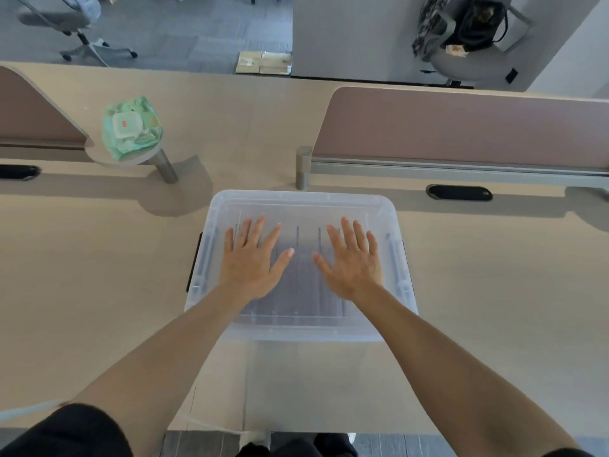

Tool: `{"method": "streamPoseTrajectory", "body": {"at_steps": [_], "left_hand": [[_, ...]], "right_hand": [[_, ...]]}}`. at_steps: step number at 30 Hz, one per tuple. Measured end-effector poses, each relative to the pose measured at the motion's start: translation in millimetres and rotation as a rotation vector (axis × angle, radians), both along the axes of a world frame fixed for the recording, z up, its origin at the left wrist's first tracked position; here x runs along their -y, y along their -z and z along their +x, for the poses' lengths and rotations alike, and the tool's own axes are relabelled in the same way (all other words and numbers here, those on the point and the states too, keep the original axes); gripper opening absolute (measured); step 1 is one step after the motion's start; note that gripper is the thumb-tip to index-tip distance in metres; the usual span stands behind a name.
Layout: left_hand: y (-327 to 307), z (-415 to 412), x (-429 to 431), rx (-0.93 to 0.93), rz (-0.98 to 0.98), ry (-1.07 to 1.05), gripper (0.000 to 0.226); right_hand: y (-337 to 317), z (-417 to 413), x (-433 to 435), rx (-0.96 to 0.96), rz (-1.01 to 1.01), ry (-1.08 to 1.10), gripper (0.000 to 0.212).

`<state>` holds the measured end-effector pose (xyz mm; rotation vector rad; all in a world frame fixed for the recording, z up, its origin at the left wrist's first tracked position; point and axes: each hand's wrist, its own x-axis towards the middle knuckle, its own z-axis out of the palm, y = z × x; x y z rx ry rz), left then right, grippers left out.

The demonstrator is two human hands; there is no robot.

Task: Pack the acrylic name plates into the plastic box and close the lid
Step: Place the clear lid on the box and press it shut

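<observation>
The plastic box (301, 324) sits on the bench (99, 291) right in front of the person, with its lid (301, 206) already laid on top. Both hands lie flat on the lid, fingers spread: the left hand (252, 262) toward the left half, the right hand (354, 263) toward the right. Neither has a grip on anything; both are open palms pressing down. Through the cloudy plastic I can make out dark upright shapes, most likely the acrylic name plates (306, 282) stacked inside, though they are too blurred to count.

To my eye the lid is being pushed home. A dark latch (194, 262) shows at the left side; whether it is fastened I cannot tell. The danger is uneven pressure near the middle, which could leave a corner unseated, or a plate standing too tall and holding the lid up. A wipes packet (131, 127) sits well apart.
</observation>
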<state>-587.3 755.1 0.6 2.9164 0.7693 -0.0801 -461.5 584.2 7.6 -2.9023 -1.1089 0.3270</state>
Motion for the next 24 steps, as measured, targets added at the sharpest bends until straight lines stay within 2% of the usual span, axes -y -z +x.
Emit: {"method": "streamPoseTrajectory", "body": {"at_steps": [2,6,7,10,12,13,15,18,20,22,24], "left_hand": [[-5,-7,-17,0.07,-0.014,-0.12,0.075],[-7,-40,-53,0.083,-0.057,-0.522,0.069],[-7,-45,-57,0.081,-0.136,-0.61,0.071],[-6,-52,-68,0.157,-0.533,-0.842,0.08],[-5,-50,-73,0.177,-0.676,-0.881,0.087],[-6,-50,-74,0.178,-0.708,-0.872,0.089],[-7,-50,-73,0.192,-0.721,-0.85,0.085],[-12,-52,-70,0.173,-0.561,-0.838,0.073],[-20,-51,-69,0.139,-0.475,-0.811,0.07],[-27,-44,-68,0.09,-0.526,-0.779,0.076],[-33,-36,-66,0.09,-0.669,-0.801,0.092]], "right_hand": [[-10,11,4,-0.022,0.114,0.135,0.076],[-28,55,39,-0.052,0.275,0.539,0.086],[-34,65,49,-0.132,0.324,0.639,0.089],[-26,82,70,-0.512,0.433,0.912,0.102],[-12,79,77,-0.754,0.504,1.01,0.119],[-5,77,78,-0.831,0.534,1.037,0.121],[-5,70,77,-0.87,0.558,1.043,0.105],[-14,73,78,-0.758,0.487,0.999,0.083],[-24,75,78,-0.756,0.513,0.96,0.071],[-36,77,76,-0.826,0.54,0.938,0.059],[-51,72,69,-0.906,0.503,0.881,0.062]]}}
